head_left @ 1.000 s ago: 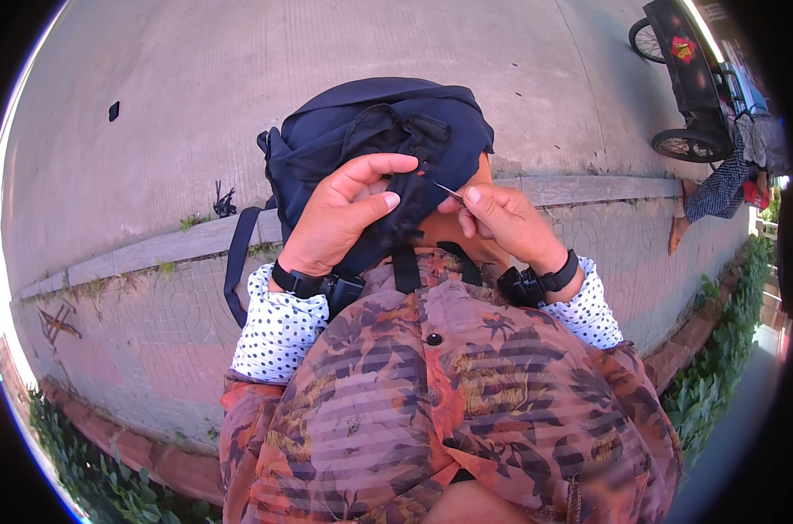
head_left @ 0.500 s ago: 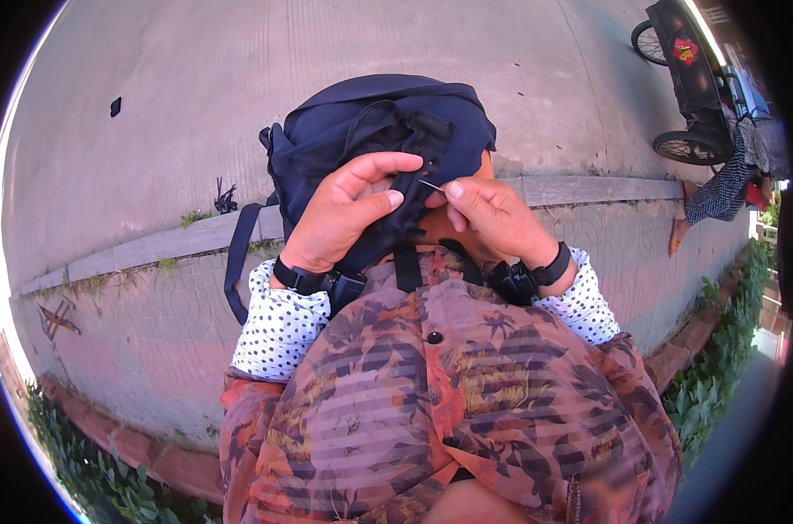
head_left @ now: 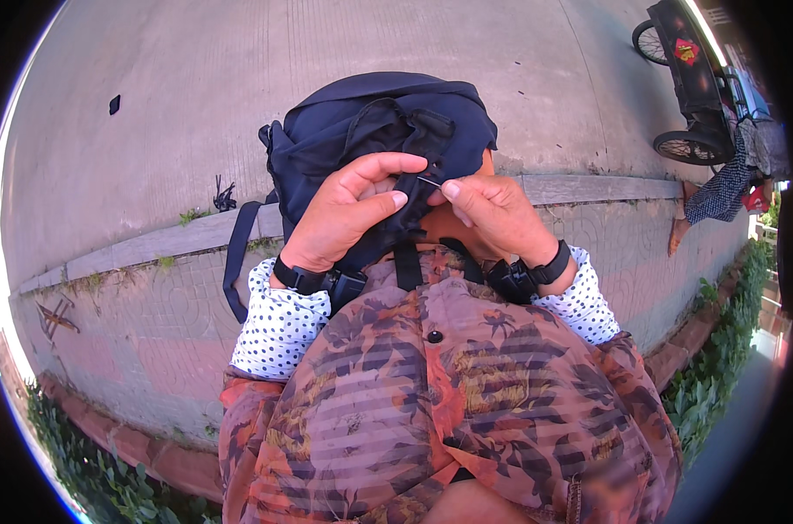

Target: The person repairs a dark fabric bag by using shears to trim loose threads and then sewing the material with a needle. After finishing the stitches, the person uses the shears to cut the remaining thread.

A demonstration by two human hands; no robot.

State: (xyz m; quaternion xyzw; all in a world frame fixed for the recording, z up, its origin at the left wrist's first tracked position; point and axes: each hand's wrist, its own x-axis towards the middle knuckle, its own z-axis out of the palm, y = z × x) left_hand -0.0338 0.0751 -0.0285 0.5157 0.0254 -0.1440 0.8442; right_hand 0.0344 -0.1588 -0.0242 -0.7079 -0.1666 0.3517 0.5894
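A dark navy backpack (head_left: 379, 96) lies across my lap, its black cloth edge bunched up near my body. My left hand (head_left: 339, 205) is curled at that black cloth (head_left: 409, 196), index finger stretched along it and thumb bent toward it; the other fingertips are partly hidden. Between the thumb and index finger of my right hand (head_left: 497, 210) is a thin, shiny needle (head_left: 429, 182), its tip pointing left at the black cloth between both hands. Any thread is too fine to make out.
A dark strap (head_left: 239, 262) hangs at the left beside the kerb (head_left: 152, 249). A small black object (head_left: 114, 105) and a dark tangle (head_left: 224, 196) lie on the pavement. A cart (head_left: 695, 79) stands far right, with a seated person (head_left: 719, 192) beside it. Green plants (head_left: 719, 375) border the right.
The needle has tilted slightly and moved a little toward the left with my right hand. My left hand has shifted slightly right; the backpack stays in place.
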